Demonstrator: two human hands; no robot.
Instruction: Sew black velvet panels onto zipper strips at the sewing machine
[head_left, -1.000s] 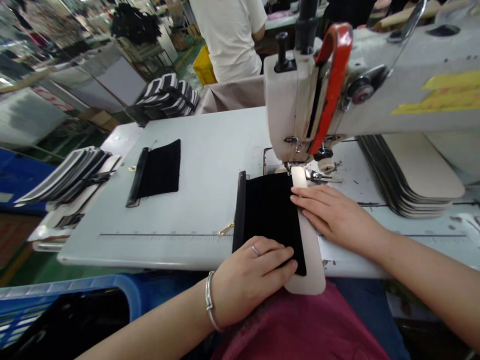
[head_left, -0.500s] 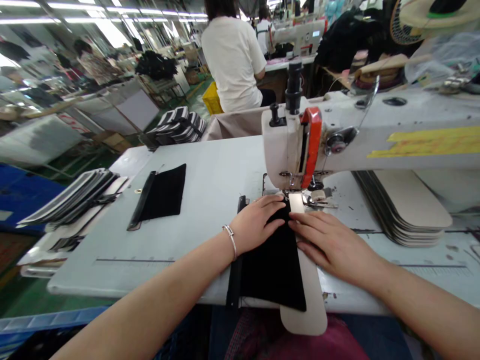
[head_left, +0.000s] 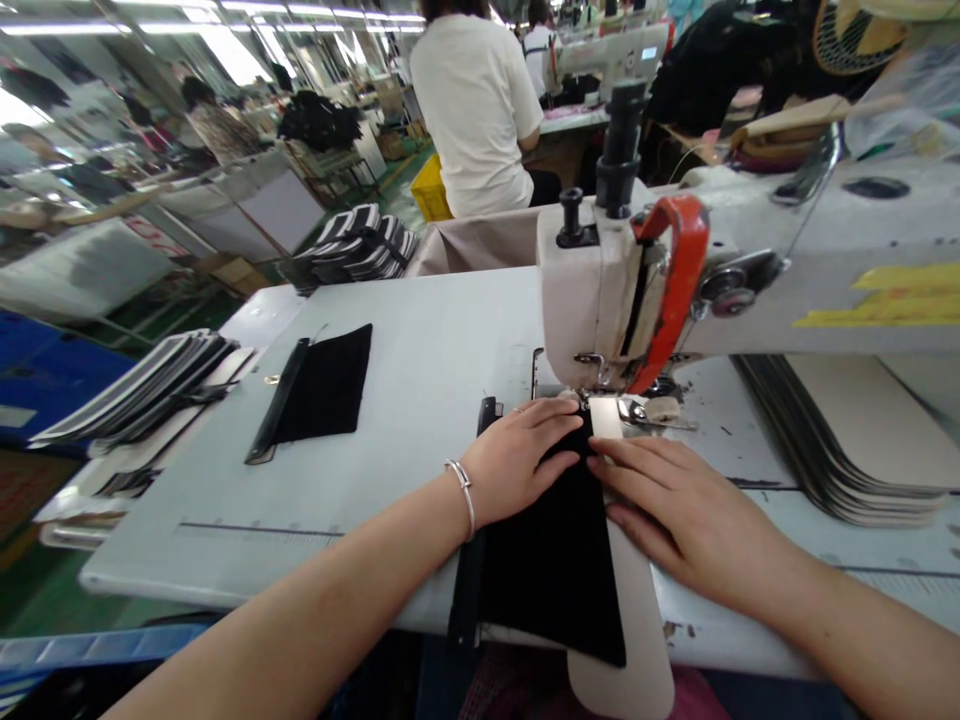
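Note:
Under the needle area of a white sewing machine [head_left: 592, 300] lies a black fabric piece [head_left: 551, 590] with a dark bound strip along its left side. It overlaps a pale, round-cornered panel [head_left: 637, 620], whose near end hangs past the table's front edge. My left hand [head_left: 525, 455] rests flat on the black fabric, fingers stretched toward the presser foot. Lying across the seam between fabric and panel, my right hand [head_left: 667, 495] has its fingers extended and pressed down. Neither hand grips anything. Fingertips of both are close to the needle area, where the needle itself is hard to make out.
Another black fabric piece [head_left: 319, 390] lies on the table's left part. A stack of pale panels [head_left: 862, 430] sits under the machine arm at right. More stacked pieces [head_left: 150, 390] stand off the left edge. Ahead, a person in a white shirt [head_left: 476, 110] sits facing away.
The machine head looks larger and sits further right as my view shifts. Both hands stay on the work with almost the same pose; the fabric and panel extend slightly lower in view.

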